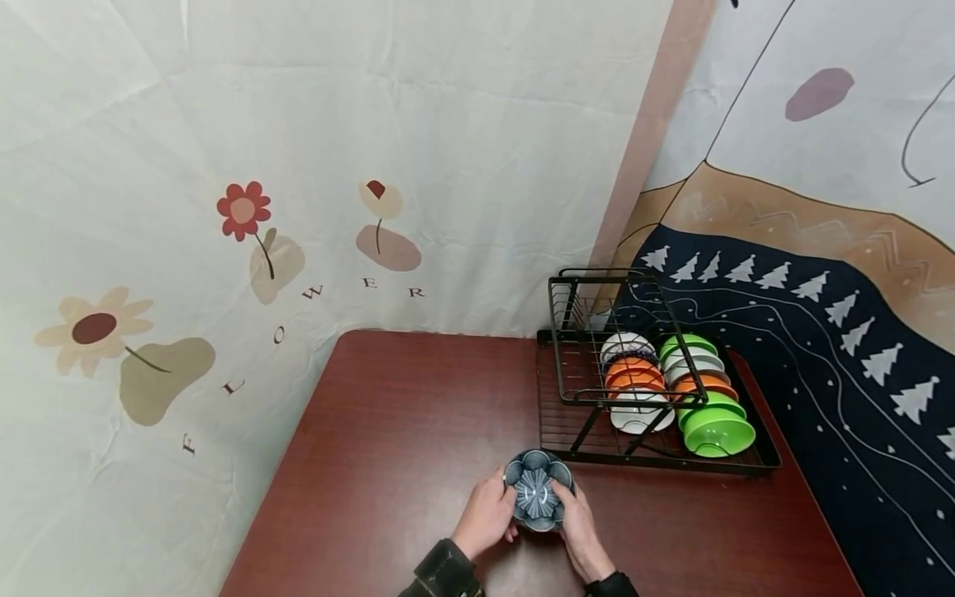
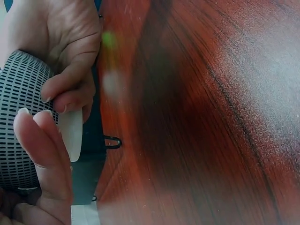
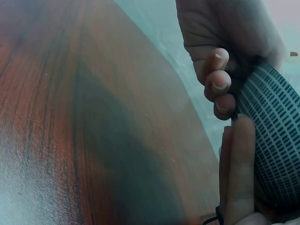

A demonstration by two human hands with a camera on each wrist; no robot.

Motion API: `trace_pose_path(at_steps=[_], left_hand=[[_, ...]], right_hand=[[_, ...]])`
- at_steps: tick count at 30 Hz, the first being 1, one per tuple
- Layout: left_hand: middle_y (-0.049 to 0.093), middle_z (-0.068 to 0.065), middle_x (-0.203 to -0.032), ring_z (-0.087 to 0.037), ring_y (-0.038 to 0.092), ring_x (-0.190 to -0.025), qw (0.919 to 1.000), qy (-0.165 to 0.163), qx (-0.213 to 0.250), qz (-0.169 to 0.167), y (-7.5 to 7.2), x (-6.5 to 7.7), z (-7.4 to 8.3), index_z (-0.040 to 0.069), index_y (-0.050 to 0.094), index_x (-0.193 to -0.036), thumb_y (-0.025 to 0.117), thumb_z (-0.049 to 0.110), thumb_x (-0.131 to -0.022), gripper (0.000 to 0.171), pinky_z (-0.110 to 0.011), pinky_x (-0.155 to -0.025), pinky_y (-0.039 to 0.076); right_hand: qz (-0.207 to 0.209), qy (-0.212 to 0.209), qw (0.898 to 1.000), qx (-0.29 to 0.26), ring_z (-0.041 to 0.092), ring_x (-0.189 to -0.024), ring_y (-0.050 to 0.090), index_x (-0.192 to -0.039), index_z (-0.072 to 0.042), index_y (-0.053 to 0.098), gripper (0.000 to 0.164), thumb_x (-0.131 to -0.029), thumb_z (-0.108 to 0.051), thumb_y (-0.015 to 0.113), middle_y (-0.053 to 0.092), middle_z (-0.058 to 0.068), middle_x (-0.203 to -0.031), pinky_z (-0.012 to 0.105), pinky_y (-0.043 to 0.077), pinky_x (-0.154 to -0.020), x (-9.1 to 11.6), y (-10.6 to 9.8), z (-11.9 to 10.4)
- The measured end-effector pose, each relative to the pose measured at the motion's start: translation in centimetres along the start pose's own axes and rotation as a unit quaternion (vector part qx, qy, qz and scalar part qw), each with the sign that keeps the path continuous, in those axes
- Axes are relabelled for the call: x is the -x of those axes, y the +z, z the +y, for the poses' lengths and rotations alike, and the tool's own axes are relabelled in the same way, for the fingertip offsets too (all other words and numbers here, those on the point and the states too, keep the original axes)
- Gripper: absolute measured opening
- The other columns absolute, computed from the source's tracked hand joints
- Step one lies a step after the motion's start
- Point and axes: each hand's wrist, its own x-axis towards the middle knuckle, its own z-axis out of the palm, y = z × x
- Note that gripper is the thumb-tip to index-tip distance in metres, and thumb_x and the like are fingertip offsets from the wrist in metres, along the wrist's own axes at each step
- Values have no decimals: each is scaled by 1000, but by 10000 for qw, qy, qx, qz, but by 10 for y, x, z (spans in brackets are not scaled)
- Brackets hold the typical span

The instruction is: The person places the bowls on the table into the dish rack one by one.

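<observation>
A blue-grey bowl (image 1: pixel 535 491) with a petal-shaped inside is held between both hands above the front of the table, its open side facing up towards the head camera. My left hand (image 1: pixel 485 510) grips its left side, thumb over the rim. On the opposite side my right hand (image 1: pixel 582 526) grips it, thumb reaching inside. The left wrist view shows the bowl's outer wall (image 2: pixel 23 117) with a pattern of small dark dashes, and fingers under its pale foot (image 2: pixel 71 133). The same dashed wall (image 3: pixel 276 136) appears in the right wrist view, fingers against the underside.
A black two-tier wire dish rack (image 1: pixel 567 452) stands at the table's back right. In it are two rows of bowls, among them a green bowl (image 1: pixel 718 431), an orange bowl (image 1: pixel 634 377) and a white bowl (image 1: pixel 637 414). The brown table (image 1: pixel 403 414) meets a cloth-covered wall behind.
</observation>
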Motion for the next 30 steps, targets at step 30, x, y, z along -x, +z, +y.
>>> trace_pose_path(at_steps=[30], left_hand=[[76,-19,-86,-22,70,-56,9994,231,-240,-134,-18,-7,-3,3,64,-141,55,47,-115,52,-28,-53,57]], right_hand=[[311,129,9994,-35,4,-122,60,-170,14,14,64,-116,-18,29,32,44,-168,19,57,-91,-3,-28,-5]])
